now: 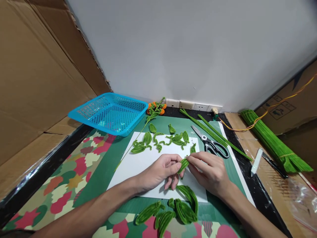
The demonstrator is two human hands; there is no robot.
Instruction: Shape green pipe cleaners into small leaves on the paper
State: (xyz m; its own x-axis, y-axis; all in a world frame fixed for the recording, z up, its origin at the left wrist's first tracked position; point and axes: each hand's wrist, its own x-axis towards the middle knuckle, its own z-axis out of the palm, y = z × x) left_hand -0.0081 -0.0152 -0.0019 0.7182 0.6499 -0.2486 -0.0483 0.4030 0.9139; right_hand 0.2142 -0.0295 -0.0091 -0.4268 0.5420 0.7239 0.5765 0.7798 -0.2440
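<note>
Between my two hands is a small green pipe-cleaner leaf (183,165), held above a white sheet (148,162). My left hand (166,169) pinches its left side between thumb and fingers. At its upper right end, the fingertips of my right hand (209,168) are closed on it. Several small pipe-cleaner leaves (177,139) with curled stems lie on the sheet's far part. Nearer me are several larger pipe-cleaner leaves (184,211), partly on the green mat and partly on the patterned cover.
Scissors (210,142) and loose green pipe cleaners (210,127) lie to the right. A blue basket (111,114) stands back left, beside an orange-flowered stem (156,109). At far right are a pipe-cleaner bundle (274,142), a white-handled tool (257,162) and a cable (247,128).
</note>
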